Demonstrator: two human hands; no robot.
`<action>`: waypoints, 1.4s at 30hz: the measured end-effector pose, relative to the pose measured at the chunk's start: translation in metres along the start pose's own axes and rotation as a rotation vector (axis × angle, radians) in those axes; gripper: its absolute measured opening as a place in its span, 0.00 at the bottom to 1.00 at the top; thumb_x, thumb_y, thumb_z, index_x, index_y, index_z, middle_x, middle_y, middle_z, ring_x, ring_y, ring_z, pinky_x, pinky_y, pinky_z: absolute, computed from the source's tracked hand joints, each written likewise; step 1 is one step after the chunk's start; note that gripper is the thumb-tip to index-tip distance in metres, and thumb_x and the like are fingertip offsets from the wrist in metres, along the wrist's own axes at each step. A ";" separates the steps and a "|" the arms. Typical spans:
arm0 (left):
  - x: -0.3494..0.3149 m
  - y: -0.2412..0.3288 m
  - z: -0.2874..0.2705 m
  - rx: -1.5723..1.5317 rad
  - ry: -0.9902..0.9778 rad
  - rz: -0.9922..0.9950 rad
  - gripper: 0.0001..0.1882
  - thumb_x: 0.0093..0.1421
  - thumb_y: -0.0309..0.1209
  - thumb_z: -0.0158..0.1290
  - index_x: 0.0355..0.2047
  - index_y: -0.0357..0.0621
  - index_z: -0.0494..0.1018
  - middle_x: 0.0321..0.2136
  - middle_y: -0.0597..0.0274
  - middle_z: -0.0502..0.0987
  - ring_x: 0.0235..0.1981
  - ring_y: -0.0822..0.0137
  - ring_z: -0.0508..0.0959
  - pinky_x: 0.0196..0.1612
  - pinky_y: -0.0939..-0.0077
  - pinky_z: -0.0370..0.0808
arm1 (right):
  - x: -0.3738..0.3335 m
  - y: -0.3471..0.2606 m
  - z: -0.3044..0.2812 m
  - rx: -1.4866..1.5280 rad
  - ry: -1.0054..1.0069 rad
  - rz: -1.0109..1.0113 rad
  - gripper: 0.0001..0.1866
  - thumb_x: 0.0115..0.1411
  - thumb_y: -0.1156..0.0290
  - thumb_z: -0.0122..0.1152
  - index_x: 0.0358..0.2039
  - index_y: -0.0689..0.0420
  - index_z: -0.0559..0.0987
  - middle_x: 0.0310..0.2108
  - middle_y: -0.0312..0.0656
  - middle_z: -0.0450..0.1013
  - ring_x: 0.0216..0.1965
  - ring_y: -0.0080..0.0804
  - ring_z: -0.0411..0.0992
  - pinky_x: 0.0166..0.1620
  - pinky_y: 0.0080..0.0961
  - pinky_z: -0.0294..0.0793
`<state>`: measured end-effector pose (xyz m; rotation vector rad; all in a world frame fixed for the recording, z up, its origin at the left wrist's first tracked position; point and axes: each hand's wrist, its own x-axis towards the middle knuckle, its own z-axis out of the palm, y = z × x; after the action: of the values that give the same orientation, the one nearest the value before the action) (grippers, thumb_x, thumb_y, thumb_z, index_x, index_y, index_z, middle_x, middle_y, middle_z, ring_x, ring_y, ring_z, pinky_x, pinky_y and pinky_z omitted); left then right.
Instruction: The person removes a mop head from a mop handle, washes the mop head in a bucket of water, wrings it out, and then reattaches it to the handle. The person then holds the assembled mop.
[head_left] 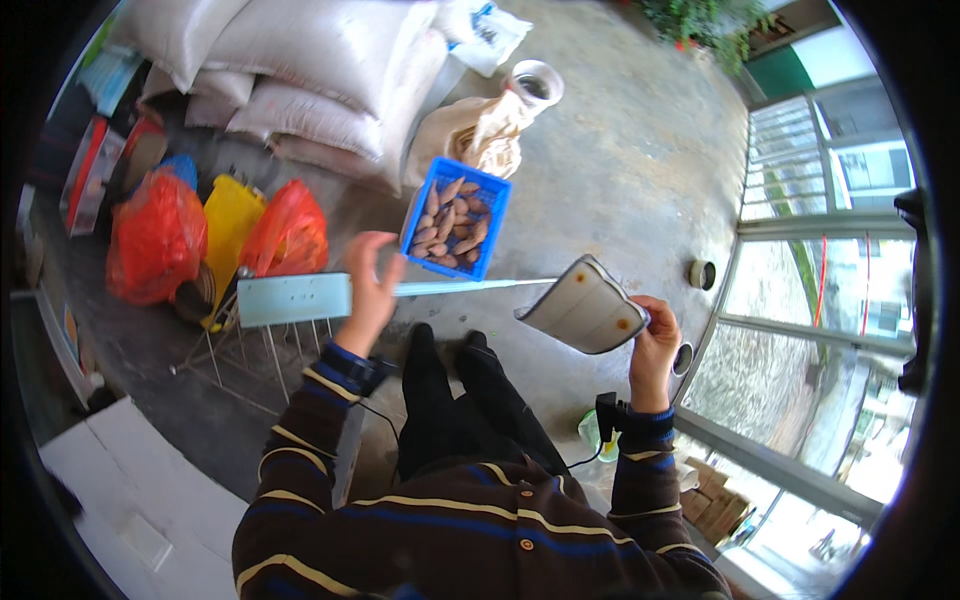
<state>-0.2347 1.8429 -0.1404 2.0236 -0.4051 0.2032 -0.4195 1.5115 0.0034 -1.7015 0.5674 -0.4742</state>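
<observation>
My right hand (pixel 655 350) is closed on the edge of a flat, four-cornered whitish panel (pixel 590 310) with a dark rim and rusty brown spots; its exact kind I cannot make out. My left hand (pixel 372 290) is raised with fingers curved and apart, nothing between them. It overlaps a pale blue board (pixel 295 299) on thin metal legs. A thin pale blue strip (pixel 450 287) runs from beside that hand toward the panel; whether they touch is unclear. Beyond my left hand, a blue plastic basket (pixel 495 225) holds several brown sweet potatoes (pixel 447 220).
Large stuffed sacks (pixel 310 50) are piled at the far left, with a beige cloth bag (pixel 440 135) beside them. Red plastic bags (pixel 157 235) and a yellow thing (pixel 230 225) lie left. Glazed window frames (pixel 800 335) line the right side. A white surface (pixel 150 500) stands lower left.
</observation>
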 end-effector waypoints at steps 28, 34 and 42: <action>-0.004 0.505 0.562 -0.830 -1.161 -0.560 0.14 0.65 0.30 0.52 0.47 0.34 0.73 0.40 0.61 0.79 0.40 0.71 0.78 0.45 0.72 0.75 | 0.113 0.090 -0.533 -0.041 0.278 0.077 0.16 0.62 0.70 0.61 0.49 0.63 0.75 0.40 0.41 0.77 0.42 0.27 0.74 0.47 0.24 0.73; 0.035 0.547 0.664 -1.048 -1.019 -0.710 0.13 0.65 0.27 0.51 0.48 0.34 0.72 0.46 0.58 0.78 0.46 0.67 0.78 0.49 0.68 0.74 | 0.186 0.143 -0.567 0.066 0.093 0.302 0.20 0.60 0.67 0.65 0.47 0.67 0.75 0.37 0.40 0.77 0.39 0.24 0.73 0.44 0.23 0.73; 0.166 0.574 0.859 -1.176 -0.713 -0.700 0.14 0.64 0.27 0.52 0.48 0.35 0.72 0.44 0.59 0.78 0.45 0.66 0.77 0.48 0.71 0.74 | 0.393 0.178 -0.684 0.105 0.062 0.281 0.14 0.61 0.74 0.62 0.44 0.67 0.74 0.34 0.36 0.76 0.35 0.18 0.71 0.39 0.19 0.71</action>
<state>-0.3169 0.8072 -0.0154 0.8889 -0.1370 -0.9942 -0.5330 0.7120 -0.0334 -1.4826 0.8002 -0.3486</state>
